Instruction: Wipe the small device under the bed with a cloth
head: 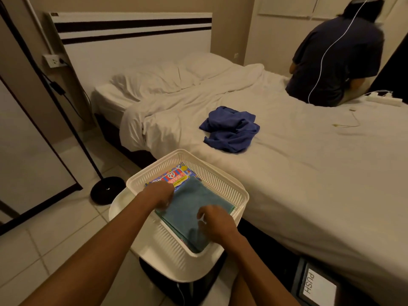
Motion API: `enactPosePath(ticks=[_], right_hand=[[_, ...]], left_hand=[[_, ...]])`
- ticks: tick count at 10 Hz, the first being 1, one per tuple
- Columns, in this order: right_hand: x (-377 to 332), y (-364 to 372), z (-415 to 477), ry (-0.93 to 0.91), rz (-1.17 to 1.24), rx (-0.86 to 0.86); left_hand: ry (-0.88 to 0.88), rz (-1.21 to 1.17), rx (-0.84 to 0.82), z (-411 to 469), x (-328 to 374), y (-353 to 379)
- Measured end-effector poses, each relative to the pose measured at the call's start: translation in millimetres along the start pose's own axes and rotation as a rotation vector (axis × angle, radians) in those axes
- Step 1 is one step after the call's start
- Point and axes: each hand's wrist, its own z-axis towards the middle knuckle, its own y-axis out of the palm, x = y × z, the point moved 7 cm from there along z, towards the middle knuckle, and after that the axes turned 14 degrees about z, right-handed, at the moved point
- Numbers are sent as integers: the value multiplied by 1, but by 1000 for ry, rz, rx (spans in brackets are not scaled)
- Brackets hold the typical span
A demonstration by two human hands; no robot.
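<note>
Where the cloth lies: the folded teal cloth is seen flat inside the white slatted basket, filling its near half, with a white logo showing on top (right beside the right thumb).
Under the cloth: a colourful printed packet is overlapped at its near edge; its far part is left showing by the basket's far wall.
Left hand: set at the cloth's left edge, fingers pointed down and blurred; whether the cloth is gripped cannot be told.
Right hand: laid knuckles-up on the cloth's near part, fingers curled into the fabric, which is pinched.
Basket support: the basket is carried on a white stand just beside the bed.
Bed: a crumpled dark blue garment is laid on the white sheet, well apart from the basket.
Background: a second person is seated on the bed's far edge, back turned; a black lamp base is seen on the tiled floor, left of the basket.
</note>
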Motion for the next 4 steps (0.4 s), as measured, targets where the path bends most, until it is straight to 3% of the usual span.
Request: enactPosePath(ticks=[1,2,4], right_hand=[[10,7,0,3,-211,-97],[9,8,-8,-3,-272,-127],[42,-63,-38,33,-105,305]], left_hand=[[65,-18,-44,4,24,18],[-12,14,-23,0,33,27],[-57,-19,219,-7,55,-20]])
